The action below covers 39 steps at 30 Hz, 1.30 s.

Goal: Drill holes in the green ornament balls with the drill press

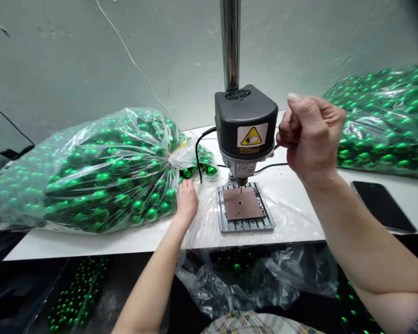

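My left hand (188, 199) reaches to the mouth of a big clear bag of shiny green balls (101, 181), its fingertips at the loose balls (211, 170) there; whether they grip one is hidden. Beside the black drill press (246, 120), my right hand (311, 132) is raised with its fingers curled in a fist; whatever they may hold is hidden behind them. Under the drill bit lies a brown square plate (242, 204) with a small hole, on the grey slotted base (245, 226). Dark crumbs are scattered around the plate.
A second bag of green balls (386, 120) lies at the right. In front of it rests a black phone (383, 206) on the white table (125, 243). A clear plastic bag (257, 278) hangs at the front edge. More green balls (76, 292) show below the table.
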Available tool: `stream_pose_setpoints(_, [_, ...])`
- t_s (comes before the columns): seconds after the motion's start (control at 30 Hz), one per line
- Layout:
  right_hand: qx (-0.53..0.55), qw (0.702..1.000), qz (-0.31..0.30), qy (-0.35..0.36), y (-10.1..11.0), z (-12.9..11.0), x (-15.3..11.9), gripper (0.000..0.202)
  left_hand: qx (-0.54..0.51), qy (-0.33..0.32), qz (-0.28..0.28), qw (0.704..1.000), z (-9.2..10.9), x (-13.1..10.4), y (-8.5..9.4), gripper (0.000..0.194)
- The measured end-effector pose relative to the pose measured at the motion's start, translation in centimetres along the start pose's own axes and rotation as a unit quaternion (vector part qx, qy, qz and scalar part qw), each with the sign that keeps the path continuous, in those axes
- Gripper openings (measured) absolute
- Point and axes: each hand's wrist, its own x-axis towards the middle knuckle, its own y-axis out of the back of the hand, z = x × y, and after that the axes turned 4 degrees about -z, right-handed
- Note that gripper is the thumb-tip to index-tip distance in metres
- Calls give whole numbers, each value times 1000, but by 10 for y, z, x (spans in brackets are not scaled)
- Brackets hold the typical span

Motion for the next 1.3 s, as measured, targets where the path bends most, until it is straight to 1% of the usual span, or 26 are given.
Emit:
stream_pose_setpoints(0.07, [7, 1000, 5, 5, 0, 1, 0, 46, 57, 39, -32, 997, -5, 30, 0, 20])
stream_pose_setpoints(0.1, [11, 1000, 6, 7, 0, 1, 1, 45, 67, 49, -46, 996, -6, 40, 0, 14])
stream_pose_setpoints(0.17, [16, 1000, 5, 6, 0, 1, 1, 44, 66, 56, -60, 994, -8, 49, 1, 5])
stream_pose_setpoints(0.23, [16, 1000, 3, 4, 1, 1, 1, 43, 69, 56, -70, 994, -8, 47, 6, 12])
stream_pose_setpoints(0.27, [15, 1000, 1, 2, 1, 1, 1, 43, 61, 52, -63, 995, -8, 42, 10, 17])
stream_pose_setpoints(0.33, [9, 1000, 1, 1, 2, 1, 1, 44, -5, 39, -6, 999, -6, 27, 18, 34])
stream_pose_setpoints(0.37, [7, 1000, -1, 0, 2, 1, 1, 44, -74, 35, 35, 996, -3, 17, 21, 43])
stream_pose_setpoints(0.4, [6, 1000, -1, 0, 2, 2, 2, 45, -167, 35, 66, 983, 1, 5, 22, 49])
stream_pose_setpoints(0.43, [6, 1000, -1, 3, 2, 2, 2, 46, -275, 41, 69, 958, 7, -7, 21, 54])
stream_pose_setpoints(0.47, [7, 1000, 0, 8, 2, 3, 2, 46, -385, 54, 34, 921, 13, -18, 19, 57])
stream_pose_setpoints(0.53, [8, 1000, 1, 18, 2, 4, 2, 48, -560, 93, -96, 817, 26, -37, 9, 58])
stream_pose_setpoints(0.57, [9, 1000, 1, 22, 1, 4, 2, 50, -615, 113, -156, 765, 32, -44, 3, 56])
stream_pose_setpoints(0.6, [8, 1000, 2, 24, 1, 4, 2, 50, -650, 129, -197, 722, 37, -48, -4, 52])
stream_pose_setpoints(0.63, [6, 1000, -1, 22, 1, 4, 2, 51, -673, 142, -215, 694, 41, -49, -10, 49])
stream_pose_setpoints(0.67, [4, 1000, 0, 19, 1, 4, 2, 51, -687, 148, -218, 677, 44, -49, -16, 46])
stream_pose_setpoints(0.73, [-5, 1000, 1, 10, 1, 4, 2, 53, -696, 147, -210, 671, 47, -45, -24, 47])
stream_pose_setpoints(0.77, [-9, 1000, 0, 5, 1, 4, 3, 54, -692, 143, -203, 678, 48, -43, -28, 50])
stream_pose_setpoints(0.87, [-8, 1000, -7, 7, 2, 4, 3, 55, -661, 123, -175, 720, 49, -38, -32, 62])
stream_pose_setpoints(0.9, [-7, 1000, -10, 11, 2, 4, 3, 55, -653, 119, -171, 728, 49, -38, -32, 64])
stream_pose_setpoints(0.93, [-10, 1000, -12, 16, 3, 4, 3, 56, -652, 119, -176, 728, 49, -37, -31, 66])
stream_pose_setpoints(0.97, [-18, 1000, -14, 17, 3, 4, 3, 57, -658, 123, -189, 719, 49, -37, -30, 69])
stream_pose_setpoints(1.07, [-53, 998, -15, 12, 3, 4, 3, 60, -698, 155, -239, 657, 47, -36, -26, 68])
stream_pose_setpoints(1.13, [-61, 998, -17, 9, 4, 4, 3, 61, -714, 176, -241, 633, 45, -35, -26, 59])
stream_pose_setpoints(1.17, [-61, 998, -17, 10, 4, 4, 3, 61, -717, 181, -229, 633, 44, -35, -26, 54])
stream_pose_setpoints(1.23, [-57, 998, -16, 11, 4, 4, 3, 61, -715, 178, -200, 646, 42, -34, -29, 47])
stream_pose_setpoints(1.3, [-49, 999, -14, 11, 3, 4, 3, 61, -706, 164, -180, 665, 41, -34, -33, 47])
